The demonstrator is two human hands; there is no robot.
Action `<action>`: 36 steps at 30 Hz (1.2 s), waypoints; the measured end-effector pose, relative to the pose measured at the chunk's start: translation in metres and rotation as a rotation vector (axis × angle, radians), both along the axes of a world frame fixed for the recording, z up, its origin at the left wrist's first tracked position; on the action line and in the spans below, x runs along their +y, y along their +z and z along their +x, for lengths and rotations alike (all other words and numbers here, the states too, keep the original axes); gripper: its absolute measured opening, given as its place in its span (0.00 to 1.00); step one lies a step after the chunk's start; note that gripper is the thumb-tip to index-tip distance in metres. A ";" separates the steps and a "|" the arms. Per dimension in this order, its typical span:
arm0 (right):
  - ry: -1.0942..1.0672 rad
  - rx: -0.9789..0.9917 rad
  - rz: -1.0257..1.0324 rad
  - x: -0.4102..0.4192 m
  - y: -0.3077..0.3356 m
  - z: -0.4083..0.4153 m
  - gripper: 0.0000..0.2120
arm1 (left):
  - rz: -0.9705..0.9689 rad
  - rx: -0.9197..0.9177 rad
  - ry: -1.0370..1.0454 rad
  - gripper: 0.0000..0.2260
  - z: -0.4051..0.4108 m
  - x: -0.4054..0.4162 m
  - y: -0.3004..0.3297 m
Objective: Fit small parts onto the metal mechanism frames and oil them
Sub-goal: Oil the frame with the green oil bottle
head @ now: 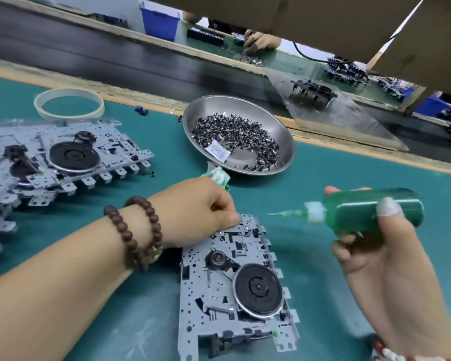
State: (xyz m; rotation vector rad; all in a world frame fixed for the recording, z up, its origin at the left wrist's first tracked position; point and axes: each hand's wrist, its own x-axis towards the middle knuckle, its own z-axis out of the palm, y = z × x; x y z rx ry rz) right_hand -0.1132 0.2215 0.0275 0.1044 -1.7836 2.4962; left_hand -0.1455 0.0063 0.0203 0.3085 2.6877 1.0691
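A grey metal mechanism frame with a black flywheel lies on the green mat in front of me. My left hand rests on its far left corner, thumb pressed to the edge and fingers curled round a green-and-white wad. My right hand grips a green oil bottle lying sideways, its thin needle tip pointing left, a little above and to the right of the frame's far end. A steel dish holding several small dark parts stands beyond the frame.
A stack of similar frames lies at the left, with a tape ring behind it. A dark conveyor belt runs along the far edge of the mat. Another person's hand works across it. Blue bins stand beyond.
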 end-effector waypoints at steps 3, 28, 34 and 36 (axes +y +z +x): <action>-0.104 0.130 0.118 -0.006 -0.002 0.003 0.05 | 0.016 -0.008 -0.006 0.13 0.001 0.001 0.001; -0.146 0.401 0.407 -0.015 -0.004 0.011 0.12 | 0.027 -0.002 0.017 0.13 0.002 0.002 0.003; -0.147 0.421 0.416 -0.015 -0.005 0.010 0.11 | 0.029 -0.011 0.018 0.13 0.002 0.002 0.002; -0.142 0.426 0.419 -0.015 -0.005 0.010 0.10 | 0.030 -0.007 0.023 0.13 0.001 0.002 0.002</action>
